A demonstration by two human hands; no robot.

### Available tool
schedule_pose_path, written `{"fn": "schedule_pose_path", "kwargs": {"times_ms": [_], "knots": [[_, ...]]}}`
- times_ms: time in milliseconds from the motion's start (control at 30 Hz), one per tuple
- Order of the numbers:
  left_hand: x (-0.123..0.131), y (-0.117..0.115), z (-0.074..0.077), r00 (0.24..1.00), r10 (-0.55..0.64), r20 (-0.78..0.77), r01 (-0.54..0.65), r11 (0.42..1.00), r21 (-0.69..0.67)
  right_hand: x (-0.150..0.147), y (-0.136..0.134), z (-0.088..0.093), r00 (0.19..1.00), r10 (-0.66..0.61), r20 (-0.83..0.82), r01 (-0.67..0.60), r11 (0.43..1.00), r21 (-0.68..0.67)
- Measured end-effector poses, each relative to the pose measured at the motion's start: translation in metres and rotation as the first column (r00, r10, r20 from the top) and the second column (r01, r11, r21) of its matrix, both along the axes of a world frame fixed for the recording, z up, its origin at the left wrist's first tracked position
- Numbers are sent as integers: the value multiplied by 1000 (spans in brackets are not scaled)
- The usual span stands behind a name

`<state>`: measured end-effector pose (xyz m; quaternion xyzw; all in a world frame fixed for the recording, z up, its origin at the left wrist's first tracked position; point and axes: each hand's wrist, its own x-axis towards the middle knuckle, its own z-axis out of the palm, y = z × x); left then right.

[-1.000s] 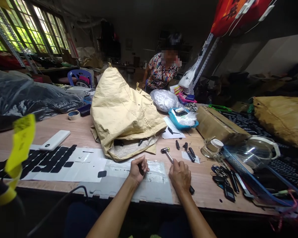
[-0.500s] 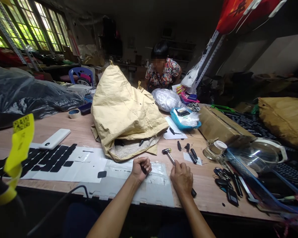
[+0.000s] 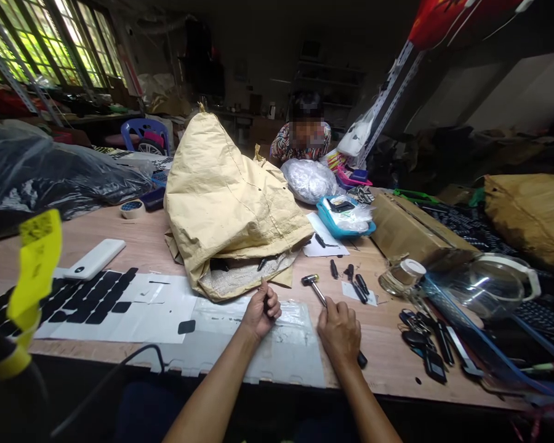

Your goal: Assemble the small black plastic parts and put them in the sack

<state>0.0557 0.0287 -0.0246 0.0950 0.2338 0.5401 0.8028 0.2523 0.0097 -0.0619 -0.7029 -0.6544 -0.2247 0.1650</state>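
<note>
hammer [image 3: 316,288], slim metal shaft, cylindrical head

2 hands [image 3: 261,311], 1 hammer [image 3: 311,280], 2 sacks [image 3: 226,203], 1 pwr bank [image 3: 95,258], 1 tape roll [image 3: 132,209].

sack [image 3: 226,191]: tan | tray [image 3: 346,229]: blue | tag [image 3: 34,264]: yellow | power bank [image 3: 95,259]: white | chair [image 3: 145,132]: purple

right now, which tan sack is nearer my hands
The sack in the middle of the table, slumped just beyond the left hand; the other sack lies far off at the right edge.
</note>
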Motion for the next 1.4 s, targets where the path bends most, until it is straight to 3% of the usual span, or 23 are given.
{"fn": "schedule_pose_path", "kwargs": {"times_ms": [267,433,667,967,1100,1233,1400], "knots": [[-4,-3,-2,998,52,37,-56,991,120,-1,0,0,1000,-13,1,13,1000,6],[-9,-4,-11,992,112,50,-117,986,120,0,-1,0,1000,-8,8,8,1000,6],[-8,-5,-10,987,158,38,-162,977,139,2,0,-2,999,-11,38,10,1000,27],[-3,-4,-3,980,189,62,-195,974,114,5,-1,-1,1000,3,17,-3,1000,6],[1,-1,3,980,190,53,-190,982,1,6,0,-2,1000,11,8,-11,1000,-7],[2,1,-1,991,134,-26,-136,989,-62,5,0,-2,1000,4,13,-4,1000,-2],[-1,-1,-7,983,166,-75,-159,982,98,2,0,0,1000,6,17,-6,1000,18]]}}
